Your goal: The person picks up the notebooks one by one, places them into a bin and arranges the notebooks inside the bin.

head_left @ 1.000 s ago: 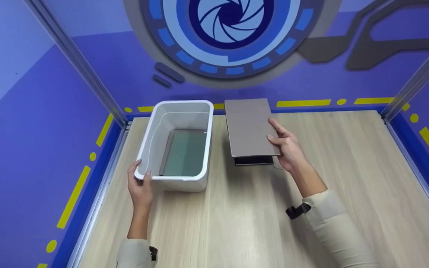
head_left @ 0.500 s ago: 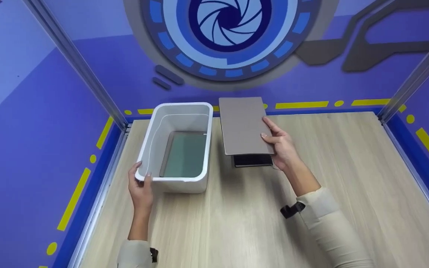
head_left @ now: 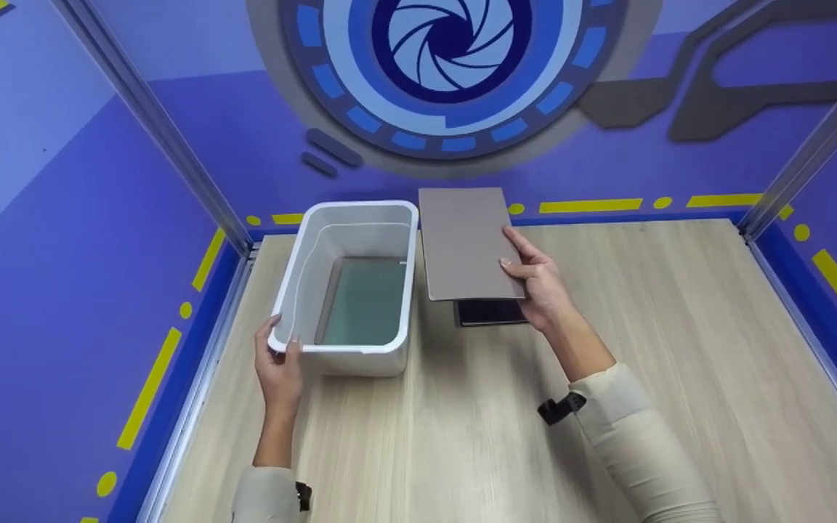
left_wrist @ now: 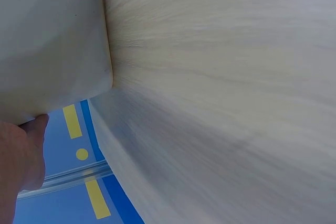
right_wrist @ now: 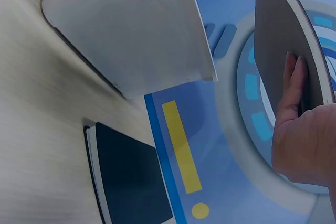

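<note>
My right hand (head_left: 546, 290) grips a taupe notebook (head_left: 462, 243) by its right edge, thumb on top and fingers beneath. The notebook is raised above the table, its left edge close beside the bin's right rim. In the right wrist view the pale page block of the held notebook (right_wrist: 302, 6) shows. Below it lies a black notebook (right_wrist: 131, 177), mostly hidden in the head view. With my left hand (head_left: 280, 374) I hold the near left corner of a white plastic bin (head_left: 349, 362). Flat on the bin's floor is a grey-green, book-like rectangle (head_left: 368, 301).
The wood-grain table (head_left: 462, 436) is bounded by a blue-purple back wall (head_left: 208, 131) and side walls with yellow marks. Metal posts (head_left: 171, 138) stand in the back corners. Black wrist devices (head_left: 560, 409) sit at both sleeves.
My right hand has carried the taupe notebook a little leftward, closer to the bin. The left hand keeps its hold on the bin's corner.
</note>
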Tool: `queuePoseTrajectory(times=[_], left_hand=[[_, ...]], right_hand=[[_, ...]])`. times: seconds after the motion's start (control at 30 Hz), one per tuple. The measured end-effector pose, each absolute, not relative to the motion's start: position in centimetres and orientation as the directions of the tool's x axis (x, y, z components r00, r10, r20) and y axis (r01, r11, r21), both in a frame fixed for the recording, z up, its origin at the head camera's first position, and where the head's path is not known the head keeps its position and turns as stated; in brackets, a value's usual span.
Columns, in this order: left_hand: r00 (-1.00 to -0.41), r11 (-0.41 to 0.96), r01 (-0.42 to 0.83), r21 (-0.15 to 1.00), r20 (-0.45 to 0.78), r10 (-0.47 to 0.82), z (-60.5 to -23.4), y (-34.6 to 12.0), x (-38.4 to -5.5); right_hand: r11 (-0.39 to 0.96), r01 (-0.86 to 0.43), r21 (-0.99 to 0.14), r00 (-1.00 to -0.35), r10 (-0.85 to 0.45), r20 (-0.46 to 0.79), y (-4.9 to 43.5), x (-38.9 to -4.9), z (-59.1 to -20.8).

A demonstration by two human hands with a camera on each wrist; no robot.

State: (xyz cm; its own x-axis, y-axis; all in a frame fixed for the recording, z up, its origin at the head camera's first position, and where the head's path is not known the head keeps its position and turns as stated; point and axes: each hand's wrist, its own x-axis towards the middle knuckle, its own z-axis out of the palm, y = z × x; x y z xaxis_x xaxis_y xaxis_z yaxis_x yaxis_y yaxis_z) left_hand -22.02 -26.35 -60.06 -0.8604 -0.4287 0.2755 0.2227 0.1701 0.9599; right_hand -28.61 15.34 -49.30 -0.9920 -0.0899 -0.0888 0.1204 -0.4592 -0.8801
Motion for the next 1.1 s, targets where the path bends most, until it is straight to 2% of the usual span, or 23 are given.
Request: queuePoseTrajectory(times=[0.7, 1.1], left_hand=[[-0.845, 0.174, 0.24, 0.955, 0.294, -0.448, -60.3, -26.4, -22.2], [-0.853, 0.163, 0.23, 0.959, 0.279, -0.44, -60.3, -26.3, -22.2]], right_hand=[[-0.49, 0.127, -0.862, -0.989, -0.127, -0.073, 11.5, -29.2, -47.7], [-0.464, 0.136, -0.875, -0.99, -0.097, -0.102, 8.4, -29.4, -48.1]])
